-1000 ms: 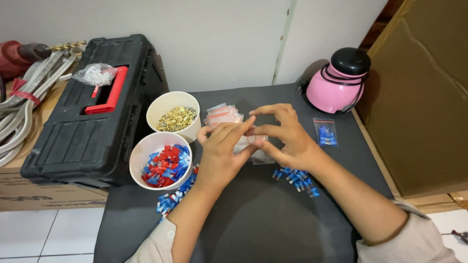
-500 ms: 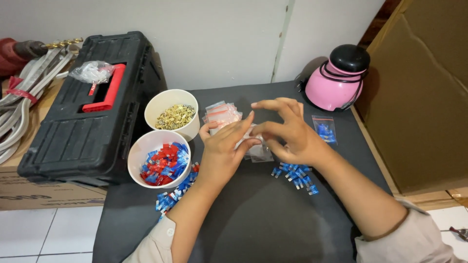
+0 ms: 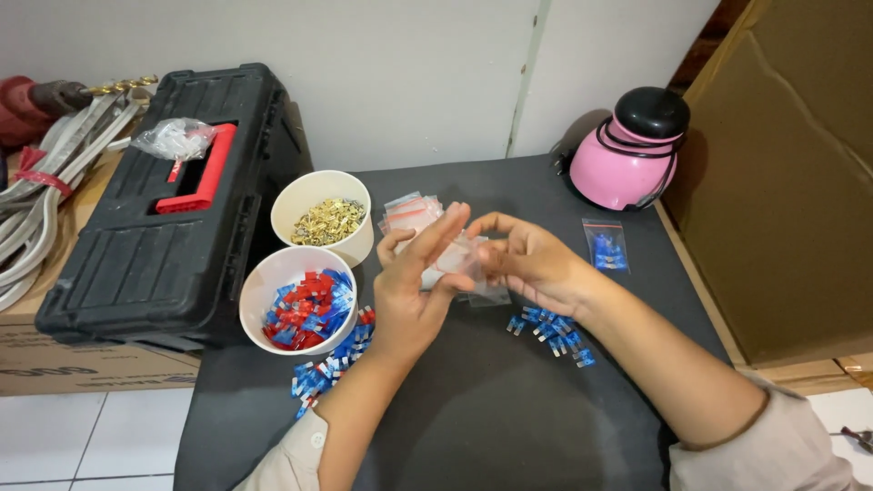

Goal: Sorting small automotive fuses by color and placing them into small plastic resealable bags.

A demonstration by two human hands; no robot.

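Since 1 second ago the left hand (image 3: 414,295) has opened its fingers, which now point up and to the right. The right hand (image 3: 532,264) has curled tighter, pinching the small clear bag (image 3: 455,259) between both hands, above the bench.

From my feed the scene is evenly and softly lit, bright enough everywhere, with light seeming to come from above. I see a soft shadow under the forearms on the dark counter (image 3: 491,418). The pink jug (image 3: 626,164) carries small glare spots. Focus is sharp across the frame; the fingers of the left hand (image 3: 414,291) look slightly smeared.
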